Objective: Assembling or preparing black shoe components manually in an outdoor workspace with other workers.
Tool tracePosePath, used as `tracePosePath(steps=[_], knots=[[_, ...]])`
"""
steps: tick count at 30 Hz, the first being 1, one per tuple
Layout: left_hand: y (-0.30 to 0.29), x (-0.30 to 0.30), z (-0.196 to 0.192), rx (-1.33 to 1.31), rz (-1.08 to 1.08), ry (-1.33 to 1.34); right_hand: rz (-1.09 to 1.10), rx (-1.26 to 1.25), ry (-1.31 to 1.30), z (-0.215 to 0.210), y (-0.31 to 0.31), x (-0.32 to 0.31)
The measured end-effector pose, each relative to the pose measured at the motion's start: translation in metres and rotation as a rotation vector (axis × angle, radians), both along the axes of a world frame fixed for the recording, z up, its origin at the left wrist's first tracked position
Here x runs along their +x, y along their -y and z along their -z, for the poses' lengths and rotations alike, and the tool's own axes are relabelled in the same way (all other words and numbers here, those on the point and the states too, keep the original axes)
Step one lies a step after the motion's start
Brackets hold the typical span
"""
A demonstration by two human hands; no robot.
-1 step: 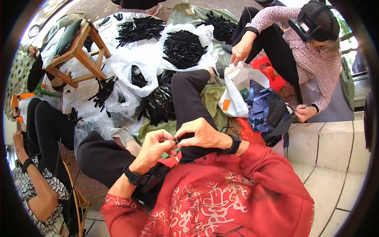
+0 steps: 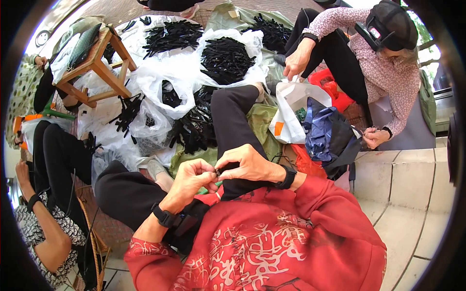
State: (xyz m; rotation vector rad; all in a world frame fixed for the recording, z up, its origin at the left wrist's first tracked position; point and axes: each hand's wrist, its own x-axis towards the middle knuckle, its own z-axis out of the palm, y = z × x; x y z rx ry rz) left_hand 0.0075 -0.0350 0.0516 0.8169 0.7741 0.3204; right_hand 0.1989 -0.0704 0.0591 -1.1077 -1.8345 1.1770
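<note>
Small black piece [image 2: 218, 171] pinched between both hands above the lap.

Left hand [image 2: 190, 178] and right hand [image 2: 245, 164] meet fingertip to fingertip, each closed narrowly on the tiny part, over the red sweatshirt [image 2: 272, 242]. Beyond the knees, white bags [image 2: 170, 80] hold heaps of black pieces [image 2: 225, 59], many seemingly yet to be handled. A wooden stool [image 2: 104, 68] stands far left; a seated co-worker [image 2: 383, 72] works far right.

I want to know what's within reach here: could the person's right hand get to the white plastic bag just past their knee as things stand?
Probably yes, though not freely. The white plastic bag sits open beside the raised knee with nothing lying over it, but the right hand is pinching a small dark piece together with the left hand, so it would have to let go first.
</note>
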Motion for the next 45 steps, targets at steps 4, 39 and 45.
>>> tracePosePath(steps=[4, 39, 45], knots=[[-0.001, 0.003, 0.008, 0.01, 0.03, -0.004, -0.087, 0.197, 0.082, 0.008, -0.001, 0.0], [0.0, -0.002, 0.015, 0.042, 0.01, 0.254, -0.076, -0.674, -0.293, -0.009, -0.019, 0.007], [0.001, -0.001, 0.018, 0.049, -0.114, 0.244, -0.027, -0.575, -0.208, -0.017, -0.025, -0.006]])
